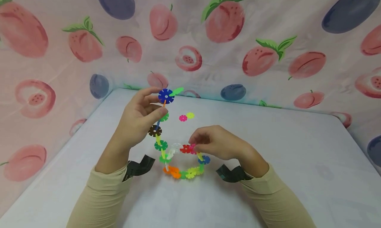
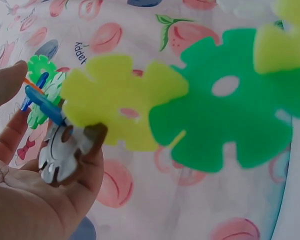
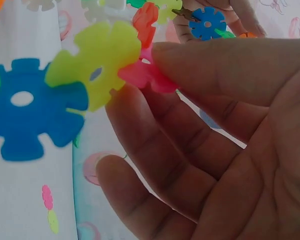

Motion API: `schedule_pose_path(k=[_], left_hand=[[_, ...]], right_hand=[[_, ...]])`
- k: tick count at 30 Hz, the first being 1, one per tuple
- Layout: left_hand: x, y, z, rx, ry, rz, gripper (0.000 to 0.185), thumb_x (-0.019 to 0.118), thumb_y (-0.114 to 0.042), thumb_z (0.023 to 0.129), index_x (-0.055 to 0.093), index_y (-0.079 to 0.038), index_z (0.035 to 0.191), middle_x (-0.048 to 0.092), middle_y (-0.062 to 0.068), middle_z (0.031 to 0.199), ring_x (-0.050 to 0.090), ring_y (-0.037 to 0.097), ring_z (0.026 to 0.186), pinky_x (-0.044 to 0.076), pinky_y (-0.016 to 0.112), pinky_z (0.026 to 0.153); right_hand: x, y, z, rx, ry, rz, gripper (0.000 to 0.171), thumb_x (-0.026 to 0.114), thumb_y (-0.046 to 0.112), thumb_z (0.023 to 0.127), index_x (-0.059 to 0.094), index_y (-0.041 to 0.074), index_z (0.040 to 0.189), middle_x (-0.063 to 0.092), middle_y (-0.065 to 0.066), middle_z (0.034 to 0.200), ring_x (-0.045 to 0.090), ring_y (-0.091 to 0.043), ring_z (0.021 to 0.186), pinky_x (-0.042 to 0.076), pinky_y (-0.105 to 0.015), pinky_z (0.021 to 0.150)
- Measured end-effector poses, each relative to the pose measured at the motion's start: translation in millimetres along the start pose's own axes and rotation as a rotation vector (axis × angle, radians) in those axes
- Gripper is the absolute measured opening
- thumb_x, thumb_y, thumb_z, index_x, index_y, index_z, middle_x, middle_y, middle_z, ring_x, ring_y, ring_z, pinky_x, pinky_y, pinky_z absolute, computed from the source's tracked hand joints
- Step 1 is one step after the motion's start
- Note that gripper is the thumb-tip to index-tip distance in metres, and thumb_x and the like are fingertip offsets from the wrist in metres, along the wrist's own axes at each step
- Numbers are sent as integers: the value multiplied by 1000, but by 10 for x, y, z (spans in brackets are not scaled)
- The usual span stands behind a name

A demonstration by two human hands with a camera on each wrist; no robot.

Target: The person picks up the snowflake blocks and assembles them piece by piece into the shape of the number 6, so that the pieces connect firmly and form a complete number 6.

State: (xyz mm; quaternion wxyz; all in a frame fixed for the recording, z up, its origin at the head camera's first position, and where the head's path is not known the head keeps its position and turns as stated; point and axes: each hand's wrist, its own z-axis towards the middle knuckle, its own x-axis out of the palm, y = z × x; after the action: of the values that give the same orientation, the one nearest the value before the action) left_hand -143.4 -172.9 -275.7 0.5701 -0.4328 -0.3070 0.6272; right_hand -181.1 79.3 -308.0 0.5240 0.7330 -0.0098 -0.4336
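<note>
A chain of colourful notched plastic discs hangs in a loop between the two hands. High on the left, my left hand pinches the chain by an orange disc seen edge-on, just under a dark blue disc; a light green disc sticks out beyond it. Below that hand hang a brown disc and a green disc. Lower down, my right hand pinches a pink disc between thumb and fingers. Joined to it are a red disc and a yellow disc.
On the white table, beyond the chain, lie a joined pink disc and yellow disc. Fruit-print cloth rises behind and to the left. Black straps stick out at both wrists.
</note>
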Motion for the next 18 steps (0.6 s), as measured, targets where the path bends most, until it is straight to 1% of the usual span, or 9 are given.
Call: schedule_pose_path(k=[3,6,9,13,18], left_hand=[[-14,-4,2,-7,-1,24,50,62,11,92,49,4,139,59,21,117,67,14,96,53,25,87],[-24,-11,-3,-17,7,67,49,63,8,93,53,2,141,61,19,118,67,12,96,53,24,88],[-31,-15,-10,-22,32,105,49,62,4,95,53,0,143,61,18,117,66,13,98,53,23,88],[-36,-10,-13,-15,58,125,49,61,3,96,53,-2,144,61,16,120,65,13,100,52,23,87],[-41,-9,-12,-6,61,139,49,61,2,97,52,-3,145,62,16,121,65,15,102,52,24,89]], right_hand=[[-2,-4,0,-10,5,4,15,68,9,95,70,11,110,68,4,97,63,-16,90,56,-27,79],[-1,-15,0,-33,9,10,14,67,8,95,70,10,109,68,3,96,63,-16,89,56,-27,79],[1,-28,2,-46,13,16,13,67,8,96,71,9,108,68,3,96,63,-16,88,56,-27,79],[5,-35,4,-54,18,22,12,66,8,96,70,8,108,68,2,96,62,-16,88,56,-27,80],[2,-23,2,-53,15,20,13,66,8,96,70,7,108,68,1,96,62,-16,88,56,-27,80]])
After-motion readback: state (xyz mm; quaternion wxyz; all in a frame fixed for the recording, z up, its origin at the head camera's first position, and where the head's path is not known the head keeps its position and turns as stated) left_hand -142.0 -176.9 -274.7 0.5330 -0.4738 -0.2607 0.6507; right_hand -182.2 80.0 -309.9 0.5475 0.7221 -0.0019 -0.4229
